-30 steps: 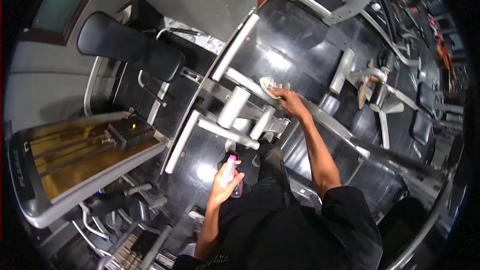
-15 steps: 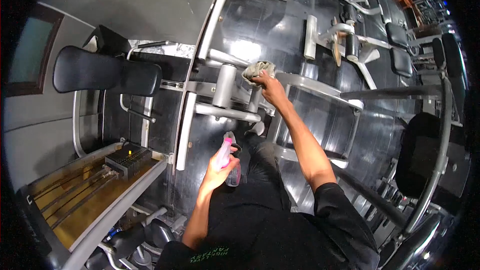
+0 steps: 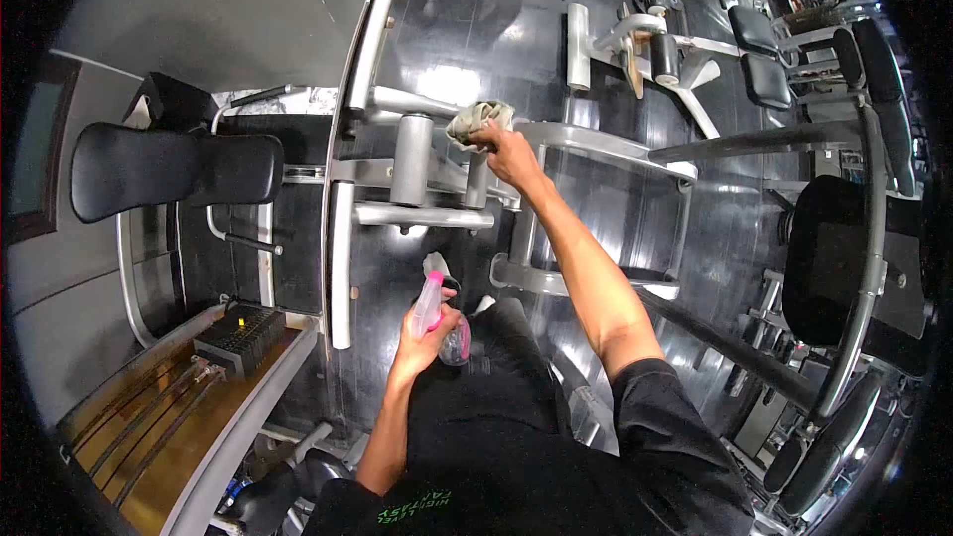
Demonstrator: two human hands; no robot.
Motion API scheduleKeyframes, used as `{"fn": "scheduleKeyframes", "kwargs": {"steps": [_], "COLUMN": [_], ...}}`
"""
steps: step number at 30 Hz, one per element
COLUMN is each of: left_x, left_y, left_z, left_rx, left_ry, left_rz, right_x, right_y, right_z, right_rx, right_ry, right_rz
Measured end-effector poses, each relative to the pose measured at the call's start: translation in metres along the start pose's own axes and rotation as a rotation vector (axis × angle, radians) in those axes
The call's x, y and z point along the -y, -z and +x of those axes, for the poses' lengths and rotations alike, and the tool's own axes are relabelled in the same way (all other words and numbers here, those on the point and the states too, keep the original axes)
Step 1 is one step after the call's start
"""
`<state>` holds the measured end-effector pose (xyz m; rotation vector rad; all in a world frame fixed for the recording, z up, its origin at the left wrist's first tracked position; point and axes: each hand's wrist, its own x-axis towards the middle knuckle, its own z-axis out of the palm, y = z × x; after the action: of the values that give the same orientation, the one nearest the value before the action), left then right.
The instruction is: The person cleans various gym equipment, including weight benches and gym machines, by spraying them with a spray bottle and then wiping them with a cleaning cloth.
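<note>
My right hand (image 3: 509, 155) grips a crumpled beige cloth (image 3: 478, 123) against the end of a grey metal tube on a gym machine (image 3: 412, 161). A short upright post stands just below the cloth. Nearer to my body, my left hand (image 3: 428, 336) is wrapped round a clear spray bottle (image 3: 456, 340) with a pink and white nozzle. The bottle hangs over the dark floor, beside my leg, and touches no part of the machine. Part of the cloth is hidden behind my right fingers.
A black padded seat (image 3: 177, 171) and a weight stack (image 3: 240, 337) are on the left. Metal frame bars (image 3: 596, 142) run off to the right, toward a large black backrest (image 3: 854, 273). More machines stand at the top right. The floor (image 3: 476, 30) is dark and shiny.
The view has shifted, so the machine and seat appear farther left and slightly lower. My right hand with the cloth remains at the tube's end. The bottle is still in my left hand.
</note>
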<state>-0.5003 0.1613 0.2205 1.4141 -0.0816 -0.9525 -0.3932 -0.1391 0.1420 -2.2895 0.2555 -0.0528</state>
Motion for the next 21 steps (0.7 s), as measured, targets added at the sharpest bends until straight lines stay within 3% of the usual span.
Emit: {"fn": "scheduleKeyframes", "kwargs": {"steps": [3,5,8,10,13,14,19,21], "left_x": [-0.003,-0.005,-0.008,-0.009,0.007,0.017,0.03,0.043], "left_y": [0.001,0.001,0.001,-0.003,-0.015,-0.022,-0.055,-0.072], "left_z": [0.005,0.011,0.02,0.025,0.037,0.041,0.06,0.068], "left_rx": [-0.01,-0.015,-0.021,0.011,-0.029,-0.071,-0.131,-0.191], "left_ry": [-0.046,-0.065,-0.048,-0.057,-0.208,-0.247,-0.26,-0.262], "left_rz": [-0.028,-0.05,-0.136,-0.08,0.031,-0.093,-0.112,-0.069], "right_x": [-0.004,-0.015,-0.028,-0.034,-0.041,-0.043,-0.082,-0.111], "right_y": [-0.012,-0.021,-0.036,-0.043,-0.037,-0.036,-0.046,-0.057], "right_z": [-0.02,-0.044,-0.07,-0.076,-0.077,-0.078,-0.103,-0.134], "right_rx": [-0.158,-0.079,-0.111,-0.206,-0.149,-0.163,-0.125,-0.156], "right_ry": [0.103,0.039,0.101,-0.048,-0.073,-0.054,-0.036,-0.388], "right_rz": [-0.094,-0.07,-0.117,0.111,0.145,0.148,0.266,0.483]}}
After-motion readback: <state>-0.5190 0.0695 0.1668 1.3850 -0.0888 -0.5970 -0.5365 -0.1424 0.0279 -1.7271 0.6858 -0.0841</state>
